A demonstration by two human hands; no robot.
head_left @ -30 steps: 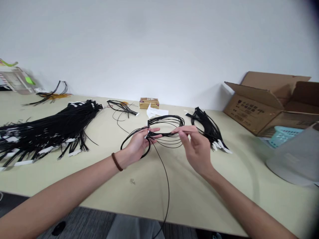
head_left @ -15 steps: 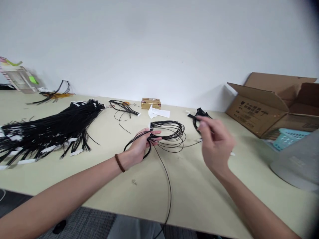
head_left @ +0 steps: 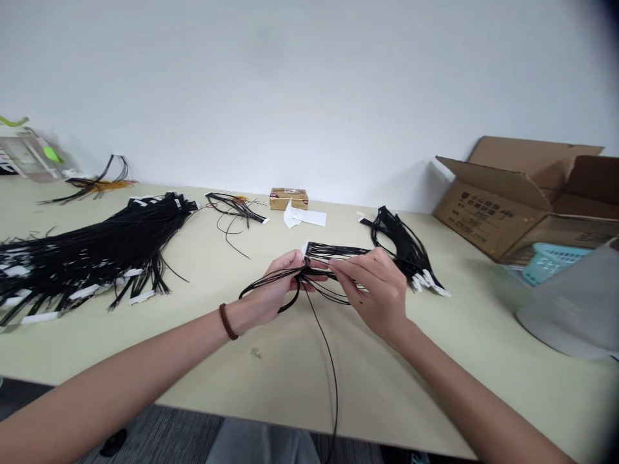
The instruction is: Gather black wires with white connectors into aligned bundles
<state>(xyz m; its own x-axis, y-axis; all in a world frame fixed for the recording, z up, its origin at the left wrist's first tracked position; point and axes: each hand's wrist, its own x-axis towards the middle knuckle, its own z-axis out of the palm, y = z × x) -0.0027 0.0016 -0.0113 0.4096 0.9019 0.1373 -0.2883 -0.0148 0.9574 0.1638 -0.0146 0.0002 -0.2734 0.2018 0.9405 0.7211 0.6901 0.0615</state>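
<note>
In the middle of the table, my left hand is closed around a black wire harness. A white connector shows at its fingertips, with a row of black wires running from it to the right. Close beside it, my right hand pinches a thin black wire among the others; the exact grip is partly hidden by its fingers. Other wires loop under my left wrist. One loose black wire hangs from the harness down past the table's front edge.
A big heap of black wire harnesses covers the left; a smaller bundle lies behind my right hand. Small harness, gold box and white paper sit near the wall. Cardboard box and teal basket stand right.
My right hand has moved left, from out near the right-hand bundle to the wires beside the connector. The left hand keeps its hold on the harness and has shifted slightly right.
</note>
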